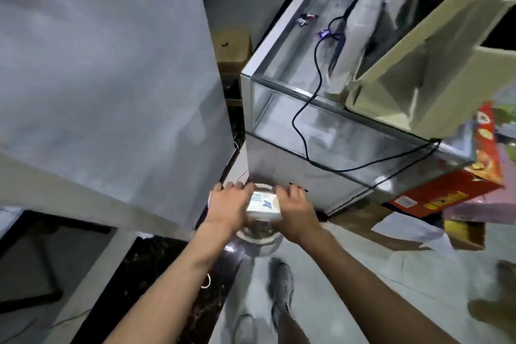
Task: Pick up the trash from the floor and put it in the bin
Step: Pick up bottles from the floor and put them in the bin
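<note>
Both hands hold a small white carton box with a blue butterfly print between them, directly above the round grey bin on the floor. The left hand grips its left end, the right hand its right end, fingers curled over the top. A glass display case with a black cable stands just behind the bin.

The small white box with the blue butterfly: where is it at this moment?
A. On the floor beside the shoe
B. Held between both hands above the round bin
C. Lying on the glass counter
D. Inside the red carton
B: the left hand and right hand hold the small white box directly over the round bin.
</note>
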